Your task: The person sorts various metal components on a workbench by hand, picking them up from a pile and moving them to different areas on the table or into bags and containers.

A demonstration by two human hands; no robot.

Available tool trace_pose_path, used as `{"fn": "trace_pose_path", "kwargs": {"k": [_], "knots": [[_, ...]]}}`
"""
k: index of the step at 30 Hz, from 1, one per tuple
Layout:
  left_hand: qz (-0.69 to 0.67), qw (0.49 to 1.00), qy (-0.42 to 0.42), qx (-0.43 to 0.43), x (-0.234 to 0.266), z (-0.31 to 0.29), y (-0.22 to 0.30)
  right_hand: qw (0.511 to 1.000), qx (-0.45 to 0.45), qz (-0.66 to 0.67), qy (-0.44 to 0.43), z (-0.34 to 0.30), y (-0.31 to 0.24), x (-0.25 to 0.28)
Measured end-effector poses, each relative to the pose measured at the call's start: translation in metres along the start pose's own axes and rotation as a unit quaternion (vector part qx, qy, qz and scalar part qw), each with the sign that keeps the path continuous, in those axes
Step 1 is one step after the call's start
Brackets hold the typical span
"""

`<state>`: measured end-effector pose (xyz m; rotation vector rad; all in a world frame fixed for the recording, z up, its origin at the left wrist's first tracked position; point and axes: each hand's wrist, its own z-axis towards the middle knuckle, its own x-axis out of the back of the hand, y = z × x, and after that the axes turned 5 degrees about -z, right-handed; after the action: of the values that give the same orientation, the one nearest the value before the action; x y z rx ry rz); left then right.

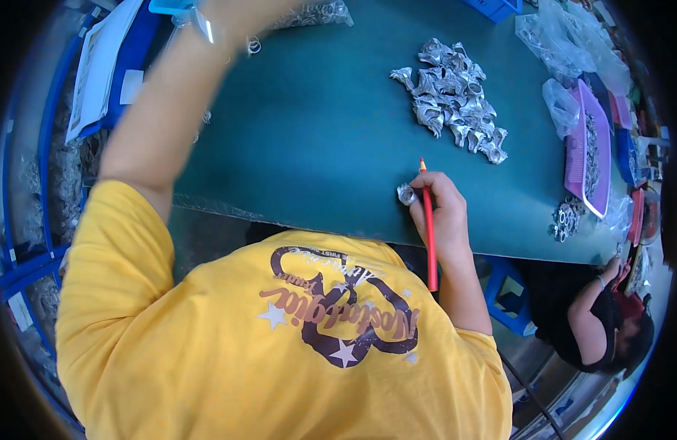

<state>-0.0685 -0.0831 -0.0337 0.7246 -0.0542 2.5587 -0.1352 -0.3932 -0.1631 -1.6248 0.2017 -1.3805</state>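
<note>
My right hand (448, 216) is closed near the front edge of the green table. It holds a red pencil (430, 242), with its tip pointing away from me. A small silvery ring-shaped metal piece (406, 193) is at the fingertips of the same hand. My left hand (239, 16) reaches to the far left, smeared by motion, and its fingers are cut off by the top edge. Near it lie a clear bag of metal pieces (320, 15) and a few loose rings (254, 45). A pile of silvery metal castings (452, 92) sits beyond my right hand.
At the right stand a purple basket (575, 154) of metal parts, a heap of rings (566, 218) and clear plastic bags (562, 44). Blue bins (492, 7) edge the far side. A co-worker (588, 323) sits at the right, by a blue stool (508, 293).
</note>
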Motion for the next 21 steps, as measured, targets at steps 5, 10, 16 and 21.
{"fn": "trace_pose_path", "kwargs": {"k": [5,10,16,21], "knots": [[-0.446,0.816,-0.285,0.233,-0.015,-0.1,0.09,0.959,-0.099,0.265,0.023,0.017,-0.01,-0.013],[-0.486,0.791,-0.266,0.259,-0.021,-0.14,0.114,0.912,-0.11,0.395,0.011,0.024,-0.031,-0.016],[-0.565,0.695,-0.208,0.393,-0.012,-0.144,0.115,0.9,-0.078,0.428,0.024,0.022,-0.032,-0.014],[-0.542,0.703,-0.214,0.408,-0.009,-0.145,0.119,0.92,-0.043,0.39,0.015,0.021,-0.036,-0.012]]}}
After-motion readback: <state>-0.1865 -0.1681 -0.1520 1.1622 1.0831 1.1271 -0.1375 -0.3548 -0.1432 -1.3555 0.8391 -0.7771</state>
